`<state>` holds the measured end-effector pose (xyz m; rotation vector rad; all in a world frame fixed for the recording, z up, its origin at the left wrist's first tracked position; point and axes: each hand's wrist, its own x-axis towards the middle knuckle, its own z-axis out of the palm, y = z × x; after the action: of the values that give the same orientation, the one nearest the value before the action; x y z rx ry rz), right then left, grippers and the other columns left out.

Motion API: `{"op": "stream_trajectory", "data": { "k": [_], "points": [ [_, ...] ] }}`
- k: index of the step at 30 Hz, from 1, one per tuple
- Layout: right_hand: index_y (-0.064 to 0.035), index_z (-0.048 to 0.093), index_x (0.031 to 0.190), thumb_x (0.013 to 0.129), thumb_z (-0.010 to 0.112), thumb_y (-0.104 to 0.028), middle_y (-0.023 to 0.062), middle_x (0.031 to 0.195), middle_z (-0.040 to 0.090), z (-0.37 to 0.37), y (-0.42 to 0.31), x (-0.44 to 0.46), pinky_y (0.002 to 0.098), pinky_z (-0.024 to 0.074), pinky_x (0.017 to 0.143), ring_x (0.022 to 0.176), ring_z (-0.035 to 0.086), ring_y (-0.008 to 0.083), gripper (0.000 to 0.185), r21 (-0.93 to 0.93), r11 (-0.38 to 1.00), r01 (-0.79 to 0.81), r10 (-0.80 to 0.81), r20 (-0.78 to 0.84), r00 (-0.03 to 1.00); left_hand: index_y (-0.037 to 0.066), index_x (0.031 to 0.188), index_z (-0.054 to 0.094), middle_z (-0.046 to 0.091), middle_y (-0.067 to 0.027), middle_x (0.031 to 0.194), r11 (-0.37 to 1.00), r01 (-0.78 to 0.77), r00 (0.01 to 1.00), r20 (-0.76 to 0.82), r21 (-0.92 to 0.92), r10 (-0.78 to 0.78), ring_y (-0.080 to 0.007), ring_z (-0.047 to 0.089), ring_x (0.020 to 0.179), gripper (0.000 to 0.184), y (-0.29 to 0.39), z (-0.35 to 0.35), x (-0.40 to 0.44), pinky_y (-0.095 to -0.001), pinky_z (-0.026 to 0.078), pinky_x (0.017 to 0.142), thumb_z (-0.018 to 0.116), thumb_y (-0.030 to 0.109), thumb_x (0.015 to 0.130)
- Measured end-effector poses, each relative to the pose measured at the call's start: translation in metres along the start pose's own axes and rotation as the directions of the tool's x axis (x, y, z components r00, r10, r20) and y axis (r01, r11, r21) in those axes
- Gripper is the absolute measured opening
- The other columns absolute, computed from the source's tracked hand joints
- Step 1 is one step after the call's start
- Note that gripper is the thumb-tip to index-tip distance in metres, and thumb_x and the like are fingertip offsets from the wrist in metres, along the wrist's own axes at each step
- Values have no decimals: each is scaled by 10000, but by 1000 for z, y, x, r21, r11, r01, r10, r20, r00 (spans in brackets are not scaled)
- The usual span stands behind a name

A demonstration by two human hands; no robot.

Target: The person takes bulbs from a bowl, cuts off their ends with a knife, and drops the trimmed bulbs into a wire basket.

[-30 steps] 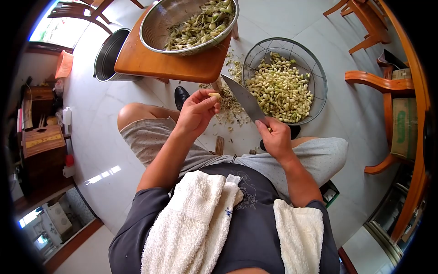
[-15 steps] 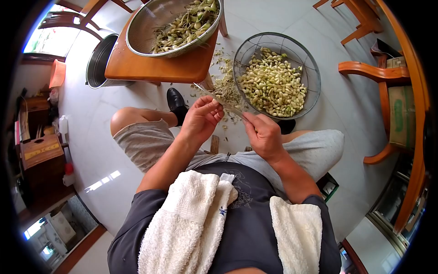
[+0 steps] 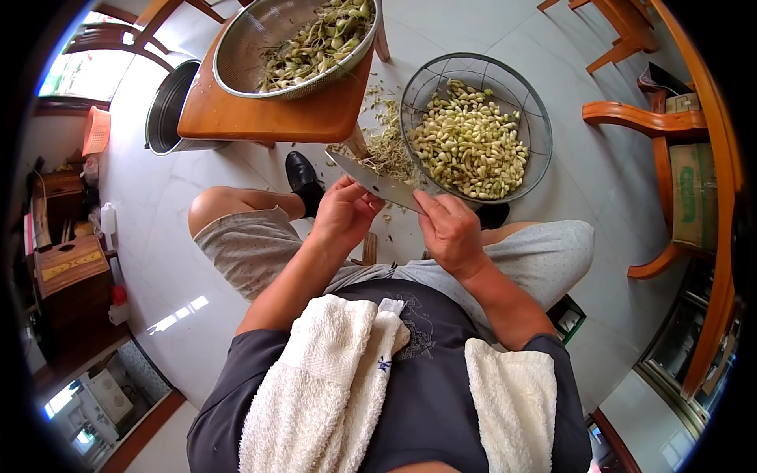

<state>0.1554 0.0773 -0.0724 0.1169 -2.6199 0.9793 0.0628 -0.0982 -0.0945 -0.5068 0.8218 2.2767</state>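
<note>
My right hand (image 3: 452, 230) is closed on a kitchen knife (image 3: 386, 187), whose broad metal blade points up and left over the floor. The handle is hidden in the grip. Close against the near side of the blade is my left hand (image 3: 344, 214), fingers curled and pinched together; what they hold, if anything, is hidden. Beyond the hands, a round wire-mesh basket (image 3: 544, 146) on the floor holds many trimmed pale bulbs (image 3: 473, 146). A metal colander (image 3: 236, 67) contains untrimmed bulbs with stringy stems (image 3: 319, 47).
The colander rests on a wooden stool (image 3: 260, 118), with a metal bucket (image 3: 163, 118) to its left. Root and stem scraps (image 3: 392, 154) litter the floor between stool and basket. A wooden chair (image 3: 646, 118) and a cardboard box (image 3: 694, 193) stand at right.
The knife has turned, so its broad flat side now faces up where it looked thin before. Both hands have shifted only slightly.
</note>
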Motion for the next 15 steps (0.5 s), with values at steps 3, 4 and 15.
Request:
{"op": "stream_trajectory", "data": {
  "k": [3,4,15],
  "points": [
    [-26,650,1030,760,644,-38,118,784,598,2,0,-1,372,485,634,711,594,305,271,3,1000,-9,10,-7,1000,20,896,563,605,-73,835,999,-34,998,-44,37,35,-143,528,690,22,1,13,-4,-291,461,683,544,30,899],
    [-42,645,1018,766,639,-61,120,779,595,7,4,-4,388,480,628,708,593,315,254,-5,997,-82,82,22,996,16,899,566,603,-77,836,999,-27,1000,11,19,27,-143,521,688,23,1,3,-2,-290,454,677,553,35,897],
    [8,587,730,828,608,-203,213,688,577,22,32,-11,427,453,592,670,577,394,233,76,913,-401,388,142,911,10,1014,595,582,-38,842,997,47,971,236,-58,-32,-118,489,697,170,18,4,-11,-257,409,644,572,145,912]
  ]
}}
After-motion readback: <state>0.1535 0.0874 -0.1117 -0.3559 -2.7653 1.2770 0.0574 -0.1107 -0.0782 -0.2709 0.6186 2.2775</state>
